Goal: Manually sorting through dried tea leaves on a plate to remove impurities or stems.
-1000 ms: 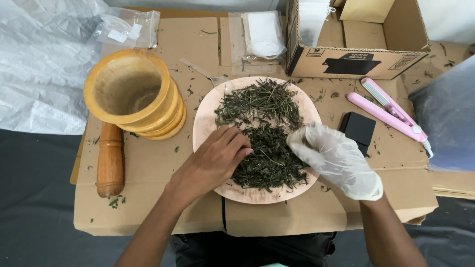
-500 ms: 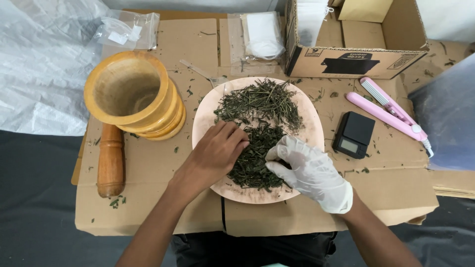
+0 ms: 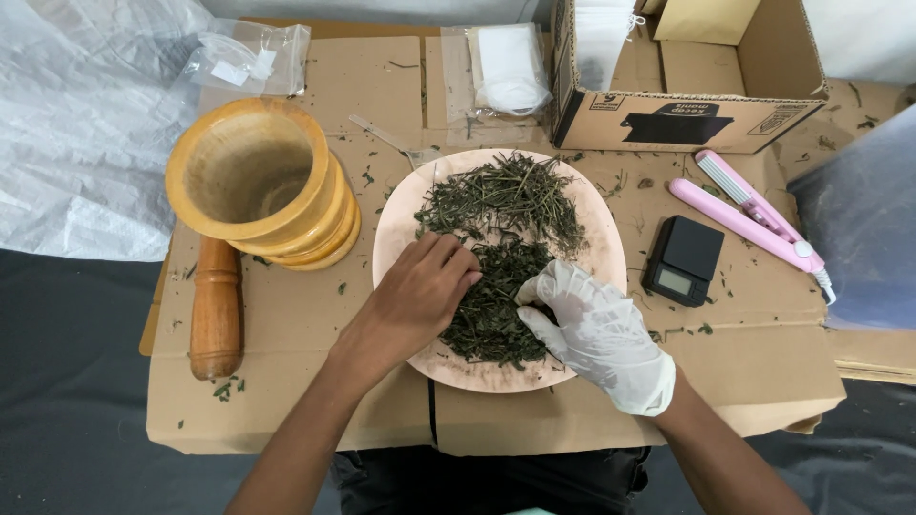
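Observation:
A round pink plate (image 3: 596,238) holds a heap of dried green herbs (image 3: 504,205) with thin stalks. My bare left hand (image 3: 417,296) rests on the left side of the nearer heap, fingers curled into the herbs. My right hand (image 3: 593,329), in a white glove, presses into the same heap from the right, fingertips bent down among the leaves. Whether either hand pinches any herb I cannot see. The two hands are a few centimetres apart.
A wooden mortar (image 3: 256,181) stands left of the plate, its pestle (image 3: 216,310) lying in front. A small black scale (image 3: 682,259), a pink sealer tool (image 3: 749,212), an open cardboard box (image 3: 687,86) and clear plastic bags (image 3: 506,67) lie around on flattened cardboard (image 3: 286,381).
My gloved right hand came down from the plate's right edge onto the herb heap, uncovering the black scale. My left hand has stayed on the herbs.

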